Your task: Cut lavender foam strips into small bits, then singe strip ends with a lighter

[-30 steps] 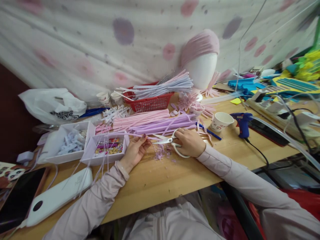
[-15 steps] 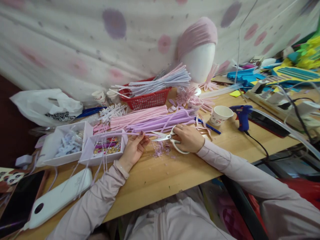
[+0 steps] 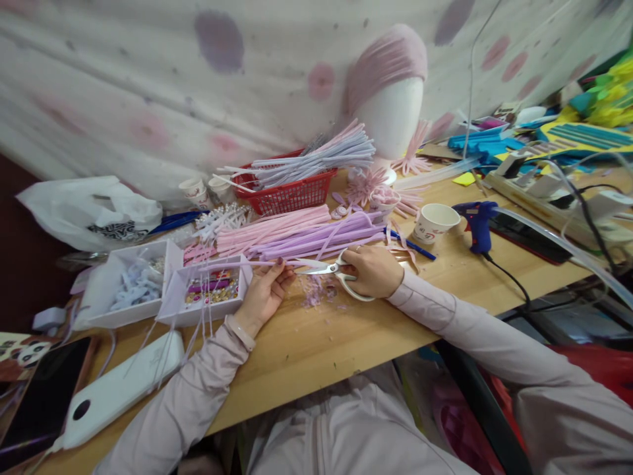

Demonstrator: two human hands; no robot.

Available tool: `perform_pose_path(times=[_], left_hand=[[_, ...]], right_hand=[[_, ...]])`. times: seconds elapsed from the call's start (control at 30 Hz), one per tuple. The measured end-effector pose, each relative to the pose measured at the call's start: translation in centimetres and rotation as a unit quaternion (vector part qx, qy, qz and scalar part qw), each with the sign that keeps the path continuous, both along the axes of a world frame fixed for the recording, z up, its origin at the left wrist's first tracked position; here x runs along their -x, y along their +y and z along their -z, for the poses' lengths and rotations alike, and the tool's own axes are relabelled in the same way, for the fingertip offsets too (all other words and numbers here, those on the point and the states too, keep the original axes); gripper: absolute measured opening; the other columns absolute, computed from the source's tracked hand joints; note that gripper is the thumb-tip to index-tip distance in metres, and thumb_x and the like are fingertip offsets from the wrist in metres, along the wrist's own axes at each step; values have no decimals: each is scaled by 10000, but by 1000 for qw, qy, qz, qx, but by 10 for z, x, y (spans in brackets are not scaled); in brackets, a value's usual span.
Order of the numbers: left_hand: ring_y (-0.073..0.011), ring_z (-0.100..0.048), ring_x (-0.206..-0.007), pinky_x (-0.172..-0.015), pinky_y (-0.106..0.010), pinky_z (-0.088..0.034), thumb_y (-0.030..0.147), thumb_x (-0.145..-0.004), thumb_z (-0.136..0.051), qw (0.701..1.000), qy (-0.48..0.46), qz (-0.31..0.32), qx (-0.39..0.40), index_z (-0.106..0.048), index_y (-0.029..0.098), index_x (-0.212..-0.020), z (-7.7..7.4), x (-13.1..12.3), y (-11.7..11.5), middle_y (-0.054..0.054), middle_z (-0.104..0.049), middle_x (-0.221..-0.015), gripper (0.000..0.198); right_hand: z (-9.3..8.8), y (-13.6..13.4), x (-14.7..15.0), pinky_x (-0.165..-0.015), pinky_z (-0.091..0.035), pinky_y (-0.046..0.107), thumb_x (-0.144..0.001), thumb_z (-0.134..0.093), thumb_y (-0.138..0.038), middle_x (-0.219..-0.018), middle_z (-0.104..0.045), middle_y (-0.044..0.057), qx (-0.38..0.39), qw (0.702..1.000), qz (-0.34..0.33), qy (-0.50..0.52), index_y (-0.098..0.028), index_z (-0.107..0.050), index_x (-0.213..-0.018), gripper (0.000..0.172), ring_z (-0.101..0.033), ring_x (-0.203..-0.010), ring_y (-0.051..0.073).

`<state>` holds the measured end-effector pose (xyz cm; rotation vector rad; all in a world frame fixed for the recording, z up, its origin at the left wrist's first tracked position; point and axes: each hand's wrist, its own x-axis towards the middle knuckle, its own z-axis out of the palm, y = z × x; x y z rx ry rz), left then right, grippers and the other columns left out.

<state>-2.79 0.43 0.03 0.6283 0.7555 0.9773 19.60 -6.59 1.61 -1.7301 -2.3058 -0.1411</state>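
Note:
My right hand [image 3: 373, 270] is closed round the handles of white-handled scissors [image 3: 341, 269], whose blades point left. Between the thumb and fingers of my left hand [image 3: 267, 293] is a thin purple pipe cleaner [image 3: 237, 265], reaching left over a white box. Its right end lies at the scissor blades, which are parted a little. Under the blades, purple fuzz clippings [image 3: 314, 293] are scattered on the wooden table [image 3: 306, 369]. Just behind my hands lie a bundle of purple pipe cleaners [image 3: 297, 245] and a pink bundle [image 3: 271, 227].
White boxes [image 3: 168, 290] with beads and pale blue pieces stand at left, near a white power bank [image 3: 123, 389] and phone [image 3: 44, 396]. Behind are a red basket [image 3: 291, 194] and a foam head [image 3: 395, 112]. At right are a paper cup [image 3: 435, 223] and glue gun [image 3: 477, 224].
The scissor blades have closed somewhat around the end of the pipe cleaner. Both hands keep nearly the same place, and the view has shifted slightly.

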Motion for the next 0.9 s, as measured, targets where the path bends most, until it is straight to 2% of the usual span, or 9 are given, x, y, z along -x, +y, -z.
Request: perform_pose_path(times=[0.13, 0.47, 0.9], left_hand=[[-68, -626, -563, -606, -176, -533, 163, -665, -732, 1000, -2, -3, 0, -636, 155, -642, 1, 0, 1, 16, -663, -604, 99], [-74, -633, -576, -604, -178, -538, 139, -671, -714, 1000, -23, -15, 6, -637, 154, -646, 5, 1, 3, 10, -670, -615, 83], [-76, -623, -552, -585, -182, -541, 116, -684, -693, 999, -44, -26, 17, -643, 148, -670, 1, -1, 2, 9, -665, -604, 61]], right_hand=[[0, 0, 0, -546, -232, 275, -770, -502, -436, -716, -625, 75, 4, 1000, 13, -4, -168, -603, -758, 286, -510, -593, 150], [-2, 0, -1, -534, -210, 275, -750, -502, -396, -657, -628, 74, 6, 999, 30, -30, -168, -620, -704, 260, -505, -563, 149], [-5, 0, 0, -529, -197, 276, -762, -479, -415, -599, -630, 84, 6, 997, 51, -51, -158, -636, -667, 315, -493, -525, 148]])
